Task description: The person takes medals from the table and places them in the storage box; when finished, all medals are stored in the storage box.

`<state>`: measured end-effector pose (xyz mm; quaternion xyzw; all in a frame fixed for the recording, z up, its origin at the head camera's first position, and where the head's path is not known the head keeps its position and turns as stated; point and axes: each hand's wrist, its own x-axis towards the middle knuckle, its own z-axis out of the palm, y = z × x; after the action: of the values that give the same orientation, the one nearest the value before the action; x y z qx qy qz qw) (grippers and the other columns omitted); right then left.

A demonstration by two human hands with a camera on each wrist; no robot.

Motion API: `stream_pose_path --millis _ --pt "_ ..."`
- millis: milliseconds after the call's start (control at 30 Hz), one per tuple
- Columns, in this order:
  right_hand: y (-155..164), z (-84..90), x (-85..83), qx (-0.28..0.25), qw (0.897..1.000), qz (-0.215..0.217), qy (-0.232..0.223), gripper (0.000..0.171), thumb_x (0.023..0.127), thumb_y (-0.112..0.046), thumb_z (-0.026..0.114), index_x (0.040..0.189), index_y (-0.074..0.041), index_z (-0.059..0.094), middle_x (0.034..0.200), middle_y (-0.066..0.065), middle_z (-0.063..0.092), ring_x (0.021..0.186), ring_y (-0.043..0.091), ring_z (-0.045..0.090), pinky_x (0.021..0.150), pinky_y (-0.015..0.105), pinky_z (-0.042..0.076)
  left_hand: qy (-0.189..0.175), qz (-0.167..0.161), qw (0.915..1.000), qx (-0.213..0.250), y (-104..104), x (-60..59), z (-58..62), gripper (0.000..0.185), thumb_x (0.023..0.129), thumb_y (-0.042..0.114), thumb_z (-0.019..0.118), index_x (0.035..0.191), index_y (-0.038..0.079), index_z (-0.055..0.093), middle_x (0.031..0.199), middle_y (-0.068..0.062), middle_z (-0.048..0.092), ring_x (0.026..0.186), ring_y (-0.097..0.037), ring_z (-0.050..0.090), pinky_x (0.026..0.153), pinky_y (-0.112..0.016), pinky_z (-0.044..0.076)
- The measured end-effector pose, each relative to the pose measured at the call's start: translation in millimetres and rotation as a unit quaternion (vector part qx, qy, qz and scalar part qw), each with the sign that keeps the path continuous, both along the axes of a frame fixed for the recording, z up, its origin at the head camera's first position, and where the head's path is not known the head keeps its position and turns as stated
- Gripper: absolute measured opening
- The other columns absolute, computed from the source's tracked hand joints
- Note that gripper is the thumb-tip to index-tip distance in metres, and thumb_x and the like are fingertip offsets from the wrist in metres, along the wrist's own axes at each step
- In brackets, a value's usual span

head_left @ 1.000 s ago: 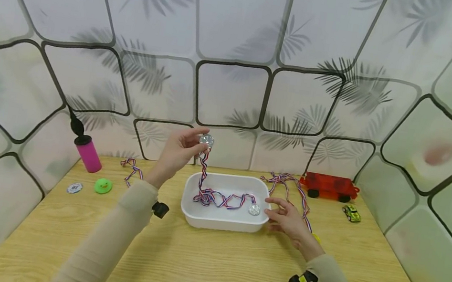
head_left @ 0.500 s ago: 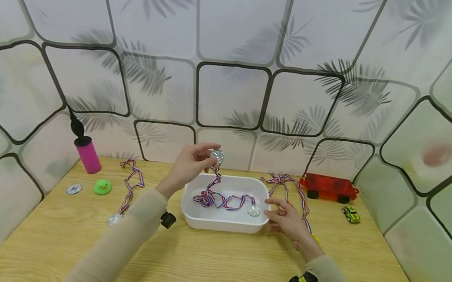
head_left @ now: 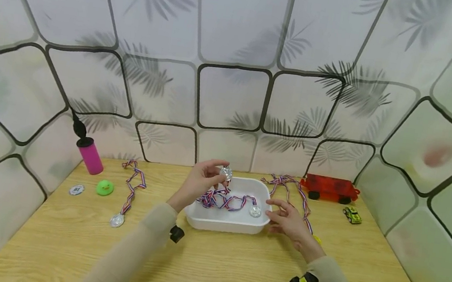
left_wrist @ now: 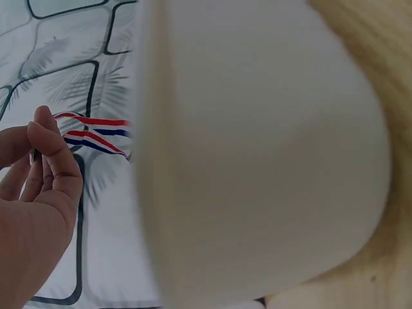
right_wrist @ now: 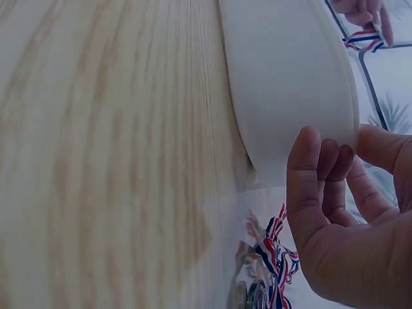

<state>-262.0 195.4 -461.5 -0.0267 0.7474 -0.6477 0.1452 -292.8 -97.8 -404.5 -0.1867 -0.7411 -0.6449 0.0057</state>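
While pinching a silver medal (head_left: 226, 173) at frame centre, left hand (head_left: 199, 184) hangs just above the white tray (head_left: 223, 223), its ribbon (head_left: 218, 198) already trailing down inside beside a second medal (head_left: 254, 211). Right hand (head_left: 288, 220), fingers relaxed and gripping nothing, rests by the tray's right rim. Judged partway: two ribbons in the tray, disc not yet released, another medal (head_left: 117, 220) left on the table (head_left: 233, 272) at lower left, more ribbon (head_left: 285, 184) right of the tray.

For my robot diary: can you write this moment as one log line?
left hand: pinches medal over tub | right hand: by tub's side, fingers relaxed | second medal: in tub
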Motion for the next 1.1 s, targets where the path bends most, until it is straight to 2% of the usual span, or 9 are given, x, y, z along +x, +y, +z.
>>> stream_pose_path --millis 167,333,500,600,733,933,1100 --pt "-0.6 -1.1 -0.6 0.001 1.0 -0.002 0.002 0.047 0.097 -0.011 0.061 0.14 -0.002 0.046 0.096 0.01 0.066 0.078 0.014 0.064 0.07 0.032 0.059 -0.042 0.004 0.999 -0.017 8.5 2.1 -16.2 0.038 0.093 0.0 0.062 0.13 0.006 0.061 0.094 -0.019 0.072 0.08 -0.035 0.066 0.066 -0.032 0.054" --pt "-0.7 -0.1 -1.6 0.004 1.0 -0.003 0.003 0.047 0.097 -0.012 0.061 0.141 -0.002 0.046 0.099 0.013 0.066 0.078 0.014 0.064 0.07 0.031 0.059 -0.075 -0.002 0.9965 -0.036 14.2 3.3 -27.5 0.039 0.095 0.0 0.06 0.133 0.003 0.058 0.097 -0.022 0.07 0.082 -0.034 0.068 0.071 -0.041 0.056" --pt "-0.8 1.4 -3.7 0.001 1.0 0.0 0.011 0.048 0.097 -0.01 0.061 0.141 -0.002 0.046 0.1 0.014 0.065 0.078 0.013 0.064 0.068 0.029 0.058 -0.089 -0.017 0.9951 -0.04 18.8 2.8 -34.5 0.039 0.097 -0.001 0.054 0.136 0.002 0.055 0.096 -0.023 0.068 0.083 -0.03 0.069 0.07 -0.035 0.054" --pt "-0.6 1.1 -4.2 -0.001 1.0 0.001 0.011 0.047 0.096 -0.009 0.061 0.141 -0.002 0.046 0.098 0.013 0.065 0.078 0.013 0.064 0.067 0.029 0.058 -0.101 -0.024 0.9936 -0.046 21.9 3.4 -37.0 0.039 0.097 -0.002 0.052 0.136 0.002 0.054 0.094 -0.019 0.068 0.082 -0.024 0.07 0.072 -0.036 0.056" --pt "-0.1 0.4 -3.9 -0.003 1.0 0.002 0.009 0.048 0.096 -0.009 0.062 0.14 -0.001 0.046 0.096 0.012 0.065 0.077 0.013 0.064 0.067 0.03 0.059 -0.118 -0.024 0.9913 -0.053 25.8 4.2 -37.3 0.039 0.096 -0.003 0.053 0.135 0.002 0.055 0.091 -0.018 0.069 0.08 -0.02 0.071 0.074 -0.04 0.058" --pt "0.3 -0.2 -2.3 -0.006 1.0 0.0 0.008 0.048 0.096 -0.008 0.062 0.14 -0.001 0.046 0.096 0.01 0.065 0.077 0.012 0.064 0.067 0.03 0.059 -0.136 -0.02 0.9887 -0.061 32.6 1.5 -41.2 0.038 0.092 -0.007 0.058 0.13 0.0 0.057 0.09 -0.019 0.07 0.075 -0.017 0.071 0.066 -0.03 0.057" --pt "1.0 -1.8 -0.4 -0.001 1.0 0.001 0.005 0.048 0.096 -0.01 0.062 0.14 -0.002 0.046 0.096 0.01 0.066 0.077 0.013 0.064 0.068 0.03 0.059 -0.15 -0.018 0.9862 -0.068 41.1 3.1 -42.9 0.037 0.092 -0.007 0.058 0.128 -0.002 0.058 0.092 -0.018 0.07 0.074 -0.017 0.07 0.065 -0.029 0.057"
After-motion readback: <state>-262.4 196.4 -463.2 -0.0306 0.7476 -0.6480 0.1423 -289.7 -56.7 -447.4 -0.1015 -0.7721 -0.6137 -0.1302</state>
